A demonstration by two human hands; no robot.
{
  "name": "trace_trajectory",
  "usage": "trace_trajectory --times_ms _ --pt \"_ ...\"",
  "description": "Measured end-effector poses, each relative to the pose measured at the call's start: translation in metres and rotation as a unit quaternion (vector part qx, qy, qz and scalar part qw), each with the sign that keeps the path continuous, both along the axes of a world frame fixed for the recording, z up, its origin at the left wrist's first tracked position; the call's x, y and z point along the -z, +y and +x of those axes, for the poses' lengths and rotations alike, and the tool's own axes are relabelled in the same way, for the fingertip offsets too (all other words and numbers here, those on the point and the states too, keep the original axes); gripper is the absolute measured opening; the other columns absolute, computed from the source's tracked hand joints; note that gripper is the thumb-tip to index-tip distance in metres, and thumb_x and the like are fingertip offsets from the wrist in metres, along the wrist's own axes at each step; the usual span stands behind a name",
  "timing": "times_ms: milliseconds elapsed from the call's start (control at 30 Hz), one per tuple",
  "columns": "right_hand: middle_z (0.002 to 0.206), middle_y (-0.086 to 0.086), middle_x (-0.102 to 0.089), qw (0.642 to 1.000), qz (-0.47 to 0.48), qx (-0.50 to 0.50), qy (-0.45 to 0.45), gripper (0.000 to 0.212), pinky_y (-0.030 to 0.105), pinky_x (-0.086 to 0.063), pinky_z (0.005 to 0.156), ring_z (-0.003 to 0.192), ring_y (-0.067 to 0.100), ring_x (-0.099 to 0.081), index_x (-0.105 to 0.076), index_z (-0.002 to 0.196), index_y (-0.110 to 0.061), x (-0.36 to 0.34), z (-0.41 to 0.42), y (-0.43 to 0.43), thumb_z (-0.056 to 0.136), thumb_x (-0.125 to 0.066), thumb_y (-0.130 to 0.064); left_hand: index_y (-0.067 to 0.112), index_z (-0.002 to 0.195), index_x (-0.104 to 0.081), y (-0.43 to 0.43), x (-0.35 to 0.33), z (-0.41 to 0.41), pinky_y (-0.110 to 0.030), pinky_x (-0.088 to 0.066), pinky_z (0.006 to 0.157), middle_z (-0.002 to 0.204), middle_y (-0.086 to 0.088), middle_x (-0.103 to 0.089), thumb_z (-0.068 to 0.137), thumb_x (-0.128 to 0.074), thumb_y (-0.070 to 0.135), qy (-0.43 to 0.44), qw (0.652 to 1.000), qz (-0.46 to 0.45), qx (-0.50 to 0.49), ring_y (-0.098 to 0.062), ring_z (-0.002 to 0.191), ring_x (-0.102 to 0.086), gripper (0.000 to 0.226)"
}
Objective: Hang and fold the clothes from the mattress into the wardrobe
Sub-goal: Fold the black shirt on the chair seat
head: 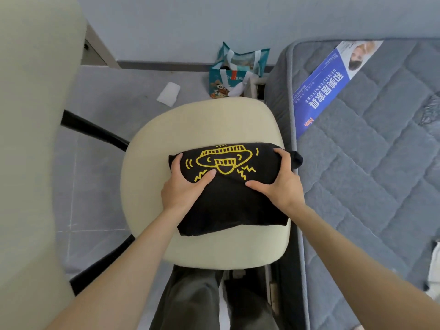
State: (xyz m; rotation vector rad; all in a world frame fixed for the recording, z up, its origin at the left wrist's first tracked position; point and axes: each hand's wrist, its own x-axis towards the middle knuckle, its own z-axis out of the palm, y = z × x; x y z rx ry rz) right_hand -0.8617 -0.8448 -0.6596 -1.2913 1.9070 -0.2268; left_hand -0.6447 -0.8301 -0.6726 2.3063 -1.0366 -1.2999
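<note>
My left hand (pixel 183 186) and right hand (pixel 279 182) grip the folded black shirt (pixel 228 208) by its sides, thumbs on top, on the chair seat (pixel 204 122).

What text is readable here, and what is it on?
"和美居家具": blue label on the mattress.
"HEMEIFURNITURE": same label.
Orange logo and small print on that label: too small to read.
Print on the shopping bag: blurred.
The black T-shirt: yellow drawing, no words.

Folded black T-shirt (pixel 228 201), yellow drawing facing up, lying on cream chair seat (pixel 204 125)
</note>
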Motion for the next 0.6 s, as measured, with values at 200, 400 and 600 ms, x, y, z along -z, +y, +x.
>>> trace_trajectory --times_ms 200,400,600 --pt "0.123 -0.006 -0.051 0.997 -0.043 0.026 -0.063 0.092 0.030 -0.046 0.090 0.112 0.017 -0.051 -0.029 0.138 -0.032 -0.032 -0.018 0.038 0.066 -0.085 -0.035 0.032 0.141 -0.031 0.033 -0.034 -0.019 -0.026 -0.036 0.085 0.119 0.013 -0.056 0.073 -0.069 0.062 -0.032 0.998 -0.050 -0.009 -0.019 0.114 -0.054 0.083" --pt "0.116 -0.014 -0.047 0.988 -0.125 0.014 -0.093 0.089 0.018 -0.037 0.085 0.103 0.005 -0.045 -0.034 0.139 -0.033 -0.102 -0.050 0.090 0.066 -0.086 -0.033 0.033 0.138 -0.032 0.094 -0.103 -0.046 -0.027 -0.036 0.088 0.117 0.017 -0.052 0.074 -0.066 0.063 -0.023 0.990 -0.136 -0.016 -0.013 0.110 -0.052 0.079" --pt "0.118 -0.017 -0.045 0.972 -0.205 -0.019 -0.114 0.089 0.019 -0.037 0.086 0.108 0.004 -0.045 -0.036 0.137 -0.035 -0.180 -0.082 0.155 0.065 -0.086 -0.036 0.034 0.135 -0.034 0.170 -0.183 -0.070 -0.029 -0.039 0.094 0.109 0.021 -0.047 0.075 -0.066 0.063 -0.014 0.977 -0.212 -0.030 -0.007 0.106 -0.049 0.074"
